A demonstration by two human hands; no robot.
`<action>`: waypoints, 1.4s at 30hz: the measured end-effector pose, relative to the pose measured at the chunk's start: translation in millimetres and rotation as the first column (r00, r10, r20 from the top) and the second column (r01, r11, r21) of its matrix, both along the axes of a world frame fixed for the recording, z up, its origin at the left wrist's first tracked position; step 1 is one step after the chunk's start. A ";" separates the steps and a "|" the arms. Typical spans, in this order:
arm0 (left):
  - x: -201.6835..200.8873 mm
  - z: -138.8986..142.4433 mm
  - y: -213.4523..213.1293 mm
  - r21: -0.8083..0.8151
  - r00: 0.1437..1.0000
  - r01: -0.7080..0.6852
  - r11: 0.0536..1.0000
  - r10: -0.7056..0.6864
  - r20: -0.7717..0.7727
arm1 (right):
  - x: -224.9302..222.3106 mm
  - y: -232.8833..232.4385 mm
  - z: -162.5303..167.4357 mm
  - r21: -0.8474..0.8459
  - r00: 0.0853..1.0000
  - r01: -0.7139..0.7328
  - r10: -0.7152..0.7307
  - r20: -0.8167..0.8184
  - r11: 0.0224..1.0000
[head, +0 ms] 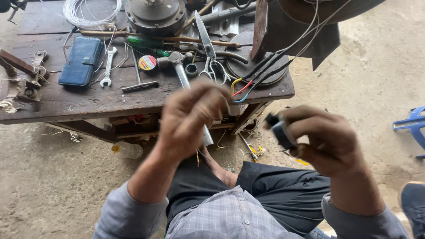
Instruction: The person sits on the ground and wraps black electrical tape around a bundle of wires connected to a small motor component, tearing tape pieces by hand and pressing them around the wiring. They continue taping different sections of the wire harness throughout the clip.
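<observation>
Your right hand (330,141) raised, fingers clamped round tape roll (280,132). Your left hand (190,117) lifted, blurred, fingers curled; grip unclear. Surface (88,99) beyond.

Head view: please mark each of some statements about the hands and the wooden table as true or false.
1. The right hand holds a roll of black tape. True.
2. The scissors lie on the ground. False: they lie on the wooden table.
3. A blue wallet case lies on the table. True.
4. The left hand grips the wrench. False: the wrench lies on the table, apart from it.
</observation>
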State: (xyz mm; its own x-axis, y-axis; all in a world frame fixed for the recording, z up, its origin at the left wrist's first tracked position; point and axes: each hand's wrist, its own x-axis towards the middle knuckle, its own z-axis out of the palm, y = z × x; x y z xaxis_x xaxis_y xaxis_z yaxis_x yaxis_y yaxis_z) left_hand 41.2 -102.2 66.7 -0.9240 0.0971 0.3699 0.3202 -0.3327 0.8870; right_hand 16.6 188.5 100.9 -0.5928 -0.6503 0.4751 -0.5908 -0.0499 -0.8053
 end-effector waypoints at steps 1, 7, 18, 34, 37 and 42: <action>-3.7 10.1 -3.8 -0.182 0.979 -0.183 0.966 0.162 -0.126 | 0.1 -4.3 4.2 -0.096 1.000 0.001 0.001 0.019 0.995; -37.7 51.5 10.8 -0.527 0.915 -0.335 0.781 0.137 -0.379 | -21.5 -35.8 18.0 -0.488 0.994 -0.023 0.071 0.081 0.872; -27.3 38.1 -12.2 0.134 0.982 0.188 0.973 -0.187 -0.021 | -29.9 -49.6 17.1 -0.345 0.987 -0.084 0.125 0.098 0.935; -32.7 33.6 -0.5 0.034 0.990 0.112 0.993 -0.109 -0.093 | -53.6 -51.1 48.9 0.079 0.998 -0.061 0.061 0.001 0.995; -30.1 35.0 2.0 0.034 0.993 0.045 0.998 -0.041 -0.110 | -51.9 -51.8 52.7 0.080 0.996 -0.069 0.073 -0.047 0.994; -29.4 40.2 -1.2 -0.215 0.864 -0.331 0.919 0.204 -0.461 | -55.5 -58.6 49.7 -0.090 0.959 -0.167 0.183 0.216 0.982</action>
State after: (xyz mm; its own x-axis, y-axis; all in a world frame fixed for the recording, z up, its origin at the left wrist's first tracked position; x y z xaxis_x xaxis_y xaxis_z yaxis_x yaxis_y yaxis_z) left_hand 11.8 -103.4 106.9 -0.6898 0.0265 0.7235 0.7236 0.0601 0.6876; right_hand -38.9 130.0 150.6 -0.5681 -0.7234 0.3924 -0.3743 -0.1976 -0.9060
